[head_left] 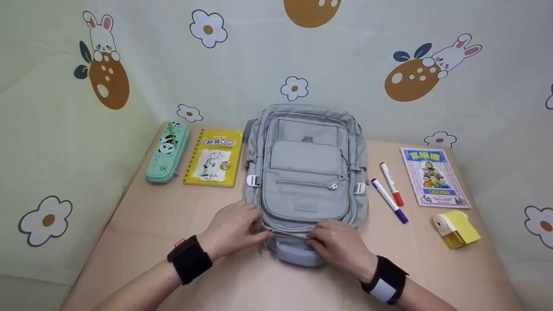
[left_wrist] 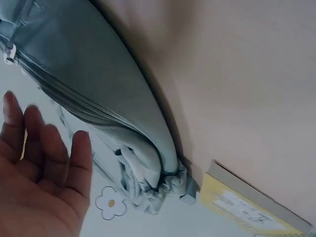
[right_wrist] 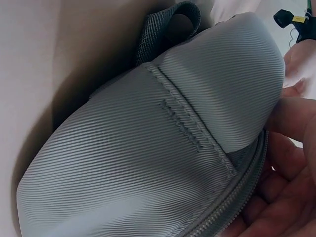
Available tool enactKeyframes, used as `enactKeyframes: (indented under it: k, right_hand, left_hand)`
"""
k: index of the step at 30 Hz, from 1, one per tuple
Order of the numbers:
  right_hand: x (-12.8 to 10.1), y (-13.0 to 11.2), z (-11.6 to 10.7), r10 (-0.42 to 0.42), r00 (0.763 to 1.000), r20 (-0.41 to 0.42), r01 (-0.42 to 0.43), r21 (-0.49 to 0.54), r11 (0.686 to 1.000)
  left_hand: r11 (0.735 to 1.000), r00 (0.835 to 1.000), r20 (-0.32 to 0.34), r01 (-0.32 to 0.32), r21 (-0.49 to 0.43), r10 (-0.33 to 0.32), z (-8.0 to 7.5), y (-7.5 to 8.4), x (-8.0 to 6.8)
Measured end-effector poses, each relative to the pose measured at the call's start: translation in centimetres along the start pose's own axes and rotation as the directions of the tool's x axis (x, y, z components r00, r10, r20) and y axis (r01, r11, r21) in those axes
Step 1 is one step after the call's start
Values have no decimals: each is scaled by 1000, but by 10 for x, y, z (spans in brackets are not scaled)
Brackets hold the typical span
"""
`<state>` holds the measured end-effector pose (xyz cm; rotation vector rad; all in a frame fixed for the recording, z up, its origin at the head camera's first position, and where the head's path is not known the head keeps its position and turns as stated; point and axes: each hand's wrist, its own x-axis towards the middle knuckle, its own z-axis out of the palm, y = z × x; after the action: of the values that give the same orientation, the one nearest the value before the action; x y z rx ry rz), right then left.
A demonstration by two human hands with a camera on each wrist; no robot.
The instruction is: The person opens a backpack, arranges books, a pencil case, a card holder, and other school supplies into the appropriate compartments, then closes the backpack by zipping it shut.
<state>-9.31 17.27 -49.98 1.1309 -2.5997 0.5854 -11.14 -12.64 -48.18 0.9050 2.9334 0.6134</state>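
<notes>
Taking the backpack (head_left: 304, 172) as landmark, lying flat mid-table (head_left: 173, 224): left of it sit one green pencil case (head_left: 167, 152) and one yellow book (head_left: 214, 157). At its near end, the left hand (head_left: 233, 228) rests with fingers relaxed and straight on the edge; the right hand (head_left: 339, 245) has fingers curled at the zipper seam, seemingly pinching it. A hard tug could snag the zipper or slide the bag into the two markers (head_left: 391, 192) on its right. Beyond them: one pink booklet (head_left: 433, 177), one yellow sharpener (head_left: 456, 228).

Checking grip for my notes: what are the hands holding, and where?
Both the left hand and the right hand touch the grey backpack at its near, top end; a closed grip cannot be told.
</notes>
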Motion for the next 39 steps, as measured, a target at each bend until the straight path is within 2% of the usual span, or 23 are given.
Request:
enactKeyframes:
  k: [5,9,12,17,22,29,39]
  right_hand:
    - [0,0,0,7,1000,-1,-7,-2,1000]
    - [0,-1,0,0,1000,-3,0,-3,1000]
    - [0,-1,1,-1,1000,-2,1,0,1000]
    - [1,-2,1,13,1000,12,-13,1,1000]
    - [5,-5,1,23,999,45,-23,2,1000]
    - [12,-10,3,20,995,96,-20,-5,1000]
    - [10,-12,5,16,996,82,-14,-26,1000]
  left_hand:
    - [998,999,25,18,60,-20,9,8,-3]
    - [999,1000,8,9,39,-9,16,8,-6]
    - [999,1000,17,21,-44,-21,16,6,-9]
    - [973,992,89,108,-204,-92,13,2,-9]
    - [952,987,125,135,-275,-104,9,0,-9]
    - [963,990,115,104,-247,-78,9,-1,-9]
    - [991,995,92,56,-122,-45,6,-11,-10]
